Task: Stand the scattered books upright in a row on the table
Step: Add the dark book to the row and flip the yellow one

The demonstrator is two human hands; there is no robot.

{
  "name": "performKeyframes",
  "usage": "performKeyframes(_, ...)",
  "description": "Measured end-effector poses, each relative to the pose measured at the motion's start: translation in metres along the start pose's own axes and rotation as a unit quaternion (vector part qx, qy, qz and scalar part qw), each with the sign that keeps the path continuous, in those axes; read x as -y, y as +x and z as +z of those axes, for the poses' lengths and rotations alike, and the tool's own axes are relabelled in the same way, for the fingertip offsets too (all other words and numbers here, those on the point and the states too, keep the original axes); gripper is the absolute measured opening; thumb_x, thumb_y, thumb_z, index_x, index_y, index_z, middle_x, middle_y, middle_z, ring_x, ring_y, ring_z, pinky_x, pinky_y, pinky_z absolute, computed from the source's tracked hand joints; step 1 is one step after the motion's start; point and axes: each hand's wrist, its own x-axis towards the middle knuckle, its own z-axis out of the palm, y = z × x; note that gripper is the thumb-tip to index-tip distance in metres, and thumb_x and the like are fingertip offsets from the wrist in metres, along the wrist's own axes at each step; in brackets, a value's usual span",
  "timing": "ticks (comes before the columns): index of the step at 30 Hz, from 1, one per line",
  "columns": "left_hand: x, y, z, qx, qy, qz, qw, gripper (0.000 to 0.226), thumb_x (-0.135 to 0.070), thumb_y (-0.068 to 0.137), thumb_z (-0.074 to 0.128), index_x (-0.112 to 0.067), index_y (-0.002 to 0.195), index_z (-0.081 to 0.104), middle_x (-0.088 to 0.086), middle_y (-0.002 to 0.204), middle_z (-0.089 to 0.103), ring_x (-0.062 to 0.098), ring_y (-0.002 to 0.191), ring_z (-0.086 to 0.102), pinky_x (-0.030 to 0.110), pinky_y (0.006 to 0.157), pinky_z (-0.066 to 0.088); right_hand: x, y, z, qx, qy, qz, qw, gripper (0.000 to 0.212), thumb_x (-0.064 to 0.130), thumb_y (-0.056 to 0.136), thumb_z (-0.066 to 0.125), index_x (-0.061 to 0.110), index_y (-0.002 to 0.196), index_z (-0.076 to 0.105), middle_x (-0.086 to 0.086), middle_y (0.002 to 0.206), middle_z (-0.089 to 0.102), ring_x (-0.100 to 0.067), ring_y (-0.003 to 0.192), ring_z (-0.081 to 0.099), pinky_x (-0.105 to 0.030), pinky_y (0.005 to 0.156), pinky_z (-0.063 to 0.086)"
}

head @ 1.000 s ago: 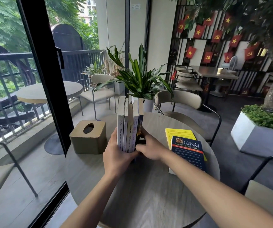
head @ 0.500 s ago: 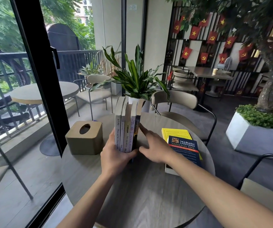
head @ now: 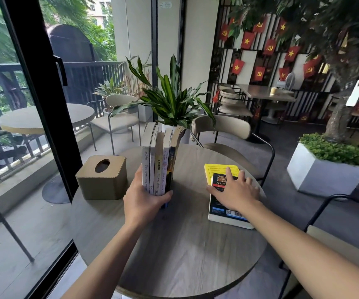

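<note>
We work at the round grey desk [head: 174, 255], and on it, from largest down, sit the standing row of books [head: 160, 165], two flat books off to the right, and a tan tissue box [head: 101, 176] near the left edge, whose oval slot shows nothing poking out. A white pot holding a green plant [head: 170, 98] stands just behind the row

Five paperbacks stand upright, spines toward us, tops fanning a little. Our left hand [head: 144, 200] wraps the base of the row, thumb on the left cover and fingers curled round the right side, gripping it so it does not topple

To the right, well apart from the row, the dark blue book [head: 221, 207] lies flat on top of the yellow book [head: 217, 169], partly covering it. Our right hand [head: 236, 193] lies spread and open on the blue cover, fingers flat, not yet closed around anything

We judge these to be light, slightly floppy paperbacks with glossy covers that may slide over each other. The blue one is best taken by its long edge, thumb under and fingers on top, then tipped onto its bottom edge against the right end of the row
</note>
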Motion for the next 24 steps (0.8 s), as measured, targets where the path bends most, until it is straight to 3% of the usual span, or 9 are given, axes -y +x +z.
performKeyframes(4,0.0,0.0,-0.001,0.004,-0.001,-0.004,1.0,0.093,-0.049,0.055,0.087,-0.033,0.136,0.043,-0.013,0.114,0.063,0.01,0.099,0.06,0.034,0.085,0.054,-0.008,-0.002,0.003,0.042,0.02,0.06,0.997,0.12,0.096,0.064,0.028,0.02,0.154,0.006,-0.024,0.155,0.019,-0.041,0.14,0.024,-0.054,0.108,0.029)
performKeyframes(9,-0.001,-0.002,-0.001,0.008,0.004,0.004,1.0,0.094,-0.048,0.058,0.088,-0.029,0.138,0.042,-0.009,0.119,0.063,0.013,0.103,0.06,0.038,0.087,0.055,-0.009,0.003,-0.005,0.049,0.071,0.116,0.989,0.143,0.098,0.047,0.047,0.006,0.151,0.013,-0.025,0.148,0.032,-0.04,0.134,0.034,-0.052,0.106,0.036)
performKeyframes(14,-0.003,-0.002,-0.001,0.008,0.004,0.001,1.0,0.095,-0.048,0.058,0.087,-0.029,0.139,0.042,-0.007,0.12,0.063,0.015,0.106,0.06,0.042,0.087,0.056,-0.02,0.023,-0.001,0.072,0.136,0.161,0.975,0.171,0.102,0.001,0.044,0.007,0.143,0.034,-0.014,0.141,0.049,-0.033,0.126,0.049,-0.046,0.1,0.045)
performKeyframes(17,-0.004,-0.003,-0.002,0.007,0.006,0.0,1.0,0.095,-0.048,0.058,0.087,-0.028,0.139,0.042,-0.006,0.121,0.063,0.016,0.105,0.06,0.042,0.086,0.056,-0.028,0.024,0.001,0.057,0.205,0.163,0.963,0.144,0.096,0.002,0.057,0.015,0.121,0.06,-0.007,0.125,0.063,-0.027,0.11,0.061,-0.04,0.092,0.051)
performKeyframes(19,-0.006,-0.003,-0.002,0.006,0.009,-0.001,1.0,0.095,-0.047,0.059,0.088,-0.026,0.139,0.042,-0.005,0.121,0.063,0.018,0.106,0.061,0.043,0.086,0.056,-0.028,0.021,0.003,0.044,0.259,0.164,0.951,0.119,0.089,0.008,0.069,0.021,0.105,0.066,-0.002,0.114,0.068,-0.024,0.102,0.064,-0.038,0.089,0.053)
performKeyframes(22,-0.008,-0.005,-0.003,0.007,0.01,-0.002,1.0,0.094,-0.045,0.06,0.088,-0.025,0.139,0.042,-0.003,0.12,0.063,0.019,0.105,0.061,0.044,0.086,0.056,-0.02,0.013,-0.001,0.008,0.3,0.166,0.939,0.099,0.076,0.029,0.08,0.018,0.108,0.065,-0.002,0.111,0.068,-0.025,0.099,0.065,-0.033,0.082,0.053)
performKeyframes(24,-0.008,-0.005,-0.004,0.009,0.01,0.0,1.0,0.094,-0.044,0.061,0.088,-0.024,0.14,0.041,-0.003,0.121,0.063,0.02,0.106,0.061,0.044,0.086,0.056,-0.013,0.011,-0.006,-0.019,0.29,0.155,0.944,0.083,0.064,0.056,0.078,0.009,0.117,0.061,-0.008,0.12,0.066,-0.031,0.106,0.063,-0.034,0.083,0.051)
